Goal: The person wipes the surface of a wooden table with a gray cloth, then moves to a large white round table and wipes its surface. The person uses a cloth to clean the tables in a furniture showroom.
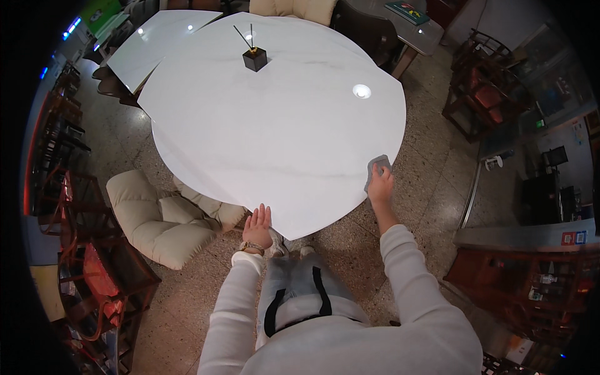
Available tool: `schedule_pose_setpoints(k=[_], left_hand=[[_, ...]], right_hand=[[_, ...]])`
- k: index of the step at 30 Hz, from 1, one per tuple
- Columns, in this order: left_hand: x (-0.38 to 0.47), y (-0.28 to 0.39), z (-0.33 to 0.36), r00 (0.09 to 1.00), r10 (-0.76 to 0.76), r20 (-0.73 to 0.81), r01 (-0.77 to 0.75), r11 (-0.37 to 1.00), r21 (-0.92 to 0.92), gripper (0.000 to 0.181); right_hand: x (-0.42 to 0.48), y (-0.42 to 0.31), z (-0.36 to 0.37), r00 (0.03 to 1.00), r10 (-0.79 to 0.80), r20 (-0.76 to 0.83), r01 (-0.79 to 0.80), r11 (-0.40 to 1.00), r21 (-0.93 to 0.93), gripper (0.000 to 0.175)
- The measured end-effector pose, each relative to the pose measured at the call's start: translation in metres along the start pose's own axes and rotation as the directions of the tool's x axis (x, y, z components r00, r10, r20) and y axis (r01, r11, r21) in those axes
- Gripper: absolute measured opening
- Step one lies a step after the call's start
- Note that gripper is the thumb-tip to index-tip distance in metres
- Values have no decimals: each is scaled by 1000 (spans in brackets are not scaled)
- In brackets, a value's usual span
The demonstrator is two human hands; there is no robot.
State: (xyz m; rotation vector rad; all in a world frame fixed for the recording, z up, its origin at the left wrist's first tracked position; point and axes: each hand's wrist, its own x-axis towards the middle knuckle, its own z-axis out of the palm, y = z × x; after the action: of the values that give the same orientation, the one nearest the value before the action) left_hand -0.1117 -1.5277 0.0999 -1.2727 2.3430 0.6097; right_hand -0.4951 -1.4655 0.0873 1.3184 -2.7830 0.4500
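Before me stands a glossy white marble-look table [276,122] with curved sides and a pointed near corner. My right hand [380,185] presses a grey cloth [378,165] against the table's right edge, with part of the cloth draping over the side. At the near left edge lies my left hand [259,228], palm down, fingertips on the tabletop and nothing held. A bracelet circles that wrist. Toward the far side of the tabletop sits a black cube-shaped reed diffuser [255,59] with two dark sticks.
A cushioned beige chair [168,215] stands close by the table's left side. Dark wooden chairs [103,281] line the left, and another wooden armchair [487,89] is at right. Behind, a smaller table [426,35] bears a green book [407,12]. A reddish wooden cabinet [511,276] stands right.
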Motion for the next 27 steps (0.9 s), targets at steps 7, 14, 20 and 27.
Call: schedule_pose_setpoints(k=[7, 14, 20, 27], left_hand=[[4, 1, 7, 999, -3, -50, 4, 1000, 22, 79], [6, -18, 8, 993, 120, -18, -119, 992, 35, 76], [4, -18, 1, 986, 167, 9, -167, 984, 65, 77], [-1, -25, 2, 958, 275, -82, -272, 961, 49, 75]], right_hand=[[-181, -129, 25, 937, -279, 210, 276, 960, 44, 55], [-126, -93, 5, 923, 21, 384, -79, 988, 135, 39], [-46, -36, -3, 997, 6, 72, 9, 978, -207, 39], [-178, -152, 14, 909, -353, 221, 360, 933, 8, 43]])
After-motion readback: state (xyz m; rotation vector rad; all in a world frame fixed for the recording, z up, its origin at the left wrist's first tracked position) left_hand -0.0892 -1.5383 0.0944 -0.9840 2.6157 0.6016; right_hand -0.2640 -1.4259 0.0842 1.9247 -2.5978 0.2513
